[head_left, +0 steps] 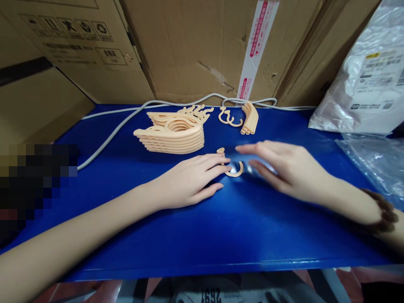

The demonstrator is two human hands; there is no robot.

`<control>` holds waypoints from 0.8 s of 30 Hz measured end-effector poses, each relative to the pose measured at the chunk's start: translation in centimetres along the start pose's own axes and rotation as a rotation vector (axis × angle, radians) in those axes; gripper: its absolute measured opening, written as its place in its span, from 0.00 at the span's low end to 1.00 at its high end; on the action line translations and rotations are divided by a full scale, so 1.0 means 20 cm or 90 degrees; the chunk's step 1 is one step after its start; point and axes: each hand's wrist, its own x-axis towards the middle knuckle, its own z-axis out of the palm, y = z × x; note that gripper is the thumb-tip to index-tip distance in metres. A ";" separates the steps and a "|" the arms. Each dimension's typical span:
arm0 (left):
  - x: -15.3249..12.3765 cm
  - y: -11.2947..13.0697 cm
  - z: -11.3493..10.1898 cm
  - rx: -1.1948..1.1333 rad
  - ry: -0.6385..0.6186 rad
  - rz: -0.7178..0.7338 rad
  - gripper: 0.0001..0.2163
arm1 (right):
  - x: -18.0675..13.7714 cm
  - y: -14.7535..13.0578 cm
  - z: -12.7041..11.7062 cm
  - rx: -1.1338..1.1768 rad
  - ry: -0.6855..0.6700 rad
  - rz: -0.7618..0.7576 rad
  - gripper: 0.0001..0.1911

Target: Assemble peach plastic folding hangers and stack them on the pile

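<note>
My left hand [192,179] lies flat on the blue table [202,235], fingers stretched toward a small peach plastic hook [235,170], its fingertips touching or nearly touching it. My right hand [284,168] hovers just right of that hook, fingers extended and slightly blurred, holding nothing. Behind my left hand sits a stack of peach plastic hanger bodies [173,132]. Further back lie loose hooks [229,118] and a small stack of curved peach pieces [250,118].
Cardboard boxes [195,46] wall off the back of the table. A white cable [116,130] runs along the back and left. A white plastic bag [366,80] and clear film [375,164] sit at the right. A pixelated patch covers the left edge.
</note>
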 end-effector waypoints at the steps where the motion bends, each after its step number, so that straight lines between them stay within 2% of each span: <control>1: 0.00 0.00 0.00 -0.004 0.003 0.007 0.18 | 0.02 0.05 -0.01 -0.001 0.026 0.037 0.18; 5: 0.00 0.01 0.00 -0.025 0.018 0.025 0.14 | 0.14 0.24 -0.05 -0.040 0.082 0.234 0.25; 8: 0.01 0.01 0.00 -0.027 0.022 0.032 0.11 | 0.23 0.36 -0.03 -0.103 0.053 0.356 0.30; 10: 0.01 0.02 -0.01 -0.024 0.024 0.038 0.09 | 0.29 0.42 0.00 -0.151 0.040 0.460 0.37; 12: 0.00 0.02 -0.02 -0.025 0.026 0.045 0.09 | 0.32 0.47 0.03 -0.142 0.008 0.524 0.44; 19: 0.01 0.02 -0.02 -0.037 0.041 0.059 0.14 | 0.37 0.53 0.11 -0.088 0.004 0.560 0.42; 24: 0.01 0.02 -0.02 -0.038 0.032 0.054 0.12 | 0.36 0.51 0.14 -0.066 0.021 0.555 0.29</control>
